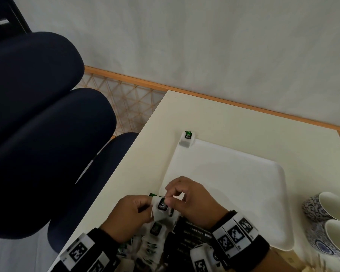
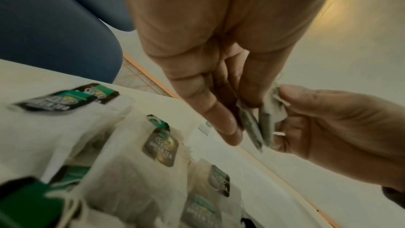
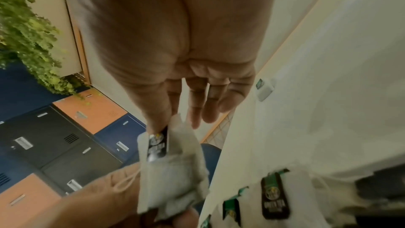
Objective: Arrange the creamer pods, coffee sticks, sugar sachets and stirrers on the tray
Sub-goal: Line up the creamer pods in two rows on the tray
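At the near left corner of the white tray [image 1: 243,185], both hands meet over one tea bag [image 1: 162,208]: the left hand [image 1: 130,214] pinches its lower part with thumb and curled fingers, and the right hand [image 1: 190,201] pinches its top edge by the black "Green Tea" tag, its other fingers loosely bent. From the left wrist, the bag appears folded edge-on between the fingertips, so its shape is hard to read; from the right wrist, it hangs with a loop of string trailing. Toward 6 o'clock from the hands lies a heap of more tea bags [image 1: 155,238] with dark tags and, at about 5 o'clock, a stack of black sticks [image 1: 192,230] whose print is too blurred to read fully; the wrists and their marker bands hide much of both piles, and the frame cuts them off below. At 12 o'clock, on the tray's far left corner, one small tea bag [image 1: 186,139] sits alone on the rim. At 3 o'clock, off the tray, two blue-patterned cups [image 1: 326,222] are partly cropped by the right edge. Everything rests on a cream table [image 1: 137,165], with dark blue chairs [image 1: 37,118] at 9 to 10 o'clock.
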